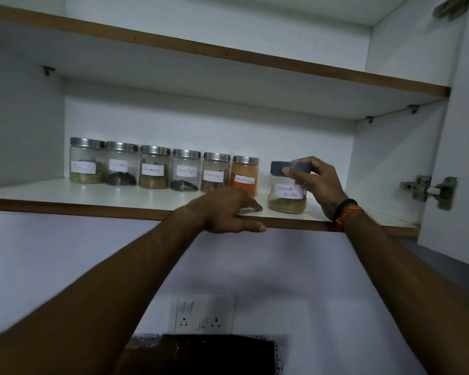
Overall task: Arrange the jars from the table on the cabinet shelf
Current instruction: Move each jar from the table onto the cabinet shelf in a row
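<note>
My right hand [316,182] grips the blue-lidded coriander powder jar [287,194] beside six spice jars [163,169]; left hand [225,212] rests open on the shelf [65,203].

Handwritten white labels on the shelf jars, left to right: first jar [86,161] illegible; second jar [121,164] "Cloves"; third jar [154,167] blurred, unreadable; fourth jar [186,170] "Black Pepper"; fifth jar [215,173] "Cinnamon"; orange-filled jar [244,175] "Red Chilli Powder"; grey-lidded jar [287,193] "Coriander Powder"
</note>
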### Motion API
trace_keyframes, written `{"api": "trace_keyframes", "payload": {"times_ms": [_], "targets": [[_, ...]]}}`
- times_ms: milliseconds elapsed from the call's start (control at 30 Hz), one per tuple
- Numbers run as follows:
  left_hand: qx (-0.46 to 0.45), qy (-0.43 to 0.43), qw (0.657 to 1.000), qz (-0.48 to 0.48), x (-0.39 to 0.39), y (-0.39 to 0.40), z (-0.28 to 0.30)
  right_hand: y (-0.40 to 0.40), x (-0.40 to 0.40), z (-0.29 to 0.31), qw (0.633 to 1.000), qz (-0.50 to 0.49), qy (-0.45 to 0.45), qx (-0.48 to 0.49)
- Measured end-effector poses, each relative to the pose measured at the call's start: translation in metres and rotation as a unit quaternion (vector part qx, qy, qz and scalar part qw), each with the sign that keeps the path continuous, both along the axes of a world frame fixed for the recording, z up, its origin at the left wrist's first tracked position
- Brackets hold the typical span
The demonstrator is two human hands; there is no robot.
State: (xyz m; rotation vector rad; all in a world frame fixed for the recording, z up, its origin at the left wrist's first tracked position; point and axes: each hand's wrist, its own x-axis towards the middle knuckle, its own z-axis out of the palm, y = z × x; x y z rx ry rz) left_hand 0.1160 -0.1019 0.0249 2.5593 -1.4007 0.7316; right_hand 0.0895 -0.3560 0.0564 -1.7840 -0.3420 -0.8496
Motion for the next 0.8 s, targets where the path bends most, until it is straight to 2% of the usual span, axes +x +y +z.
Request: {"api": "trace_keyframes", "payload": {"times_ms": [400, 800], "targets": [[0.014, 0.015, 0.999, 0.033, 0.003, -0.005, -0.001, -0.009, 0.061, 0.022, 0.991, -0.040, 0.111, -0.059], [0.012, 0.023, 0.999, 0.036, 0.005, -0.006, -0.001, -0.002, 0.094, 0.028, 0.974, -0.122, 0.131, -0.138]]}}
